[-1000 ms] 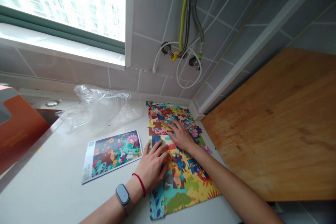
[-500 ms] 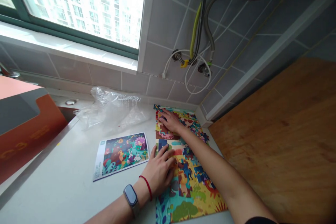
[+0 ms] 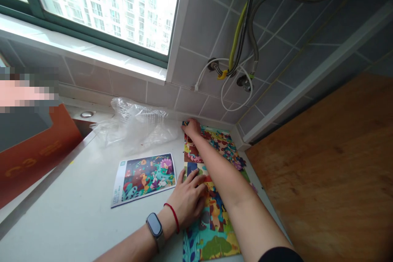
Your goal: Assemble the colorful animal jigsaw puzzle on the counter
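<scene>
A colourful jigsaw puzzle (image 3: 216,247) lies on the white countertop, with many pieces joined and some lying loose or overlapping on it. My left hand (image 3: 190,198), with a watch and a red cord at the wrist, rests on the puzzle's left edge, fingers spread and holding nothing. At the far left corner, my right hand (image 3: 192,127) has its fingers curled at a dark blue puzzle piece (image 3: 185,123); its fingertips are partly hidden. The right forearm covers much of the puzzle's middle. Left of the puzzle lies a picture sheet (image 3: 150,178) showing an animal scene.
Crumpled clear plastic (image 3: 138,125) sits against the back wall. An orange and grey box (image 3: 39,151) stands at the left. Hoses and a looped white cable (image 3: 236,108) hang on the tiled wall. A wooden panel (image 3: 322,163) borders the counter (image 3: 76,213) on the right.
My right hand has moved away from me and left, from the puzzle's upper part to its far left corner, its fingers now curled. My left hand stays in place. The view has shifted slightly.
</scene>
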The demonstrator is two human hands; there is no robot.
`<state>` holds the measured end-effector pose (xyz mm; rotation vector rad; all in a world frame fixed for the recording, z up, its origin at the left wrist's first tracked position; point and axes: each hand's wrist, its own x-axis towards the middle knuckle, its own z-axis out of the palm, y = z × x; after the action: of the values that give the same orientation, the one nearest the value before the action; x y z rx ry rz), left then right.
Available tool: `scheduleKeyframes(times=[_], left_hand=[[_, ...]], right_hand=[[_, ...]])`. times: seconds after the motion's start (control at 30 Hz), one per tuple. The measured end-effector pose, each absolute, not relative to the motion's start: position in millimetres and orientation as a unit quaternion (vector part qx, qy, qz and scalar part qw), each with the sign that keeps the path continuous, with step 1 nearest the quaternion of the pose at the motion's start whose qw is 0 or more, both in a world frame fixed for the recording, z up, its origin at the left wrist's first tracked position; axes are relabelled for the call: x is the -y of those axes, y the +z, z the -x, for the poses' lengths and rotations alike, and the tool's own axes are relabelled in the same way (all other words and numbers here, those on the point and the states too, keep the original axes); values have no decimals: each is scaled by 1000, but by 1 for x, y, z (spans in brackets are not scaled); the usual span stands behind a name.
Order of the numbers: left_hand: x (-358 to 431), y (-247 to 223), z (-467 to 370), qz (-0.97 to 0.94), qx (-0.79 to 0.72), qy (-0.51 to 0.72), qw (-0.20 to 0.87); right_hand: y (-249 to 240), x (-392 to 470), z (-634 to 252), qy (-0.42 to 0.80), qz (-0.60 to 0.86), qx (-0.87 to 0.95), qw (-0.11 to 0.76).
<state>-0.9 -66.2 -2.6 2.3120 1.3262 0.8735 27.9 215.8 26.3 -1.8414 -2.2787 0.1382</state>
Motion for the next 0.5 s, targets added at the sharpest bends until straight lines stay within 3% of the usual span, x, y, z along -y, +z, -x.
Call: scheduleKeyframes(times=[0.5], left_hand=[[66,4,3,-799,-465,312,219]], right_hand=[[16,-173,-116,30,557,813,167]])
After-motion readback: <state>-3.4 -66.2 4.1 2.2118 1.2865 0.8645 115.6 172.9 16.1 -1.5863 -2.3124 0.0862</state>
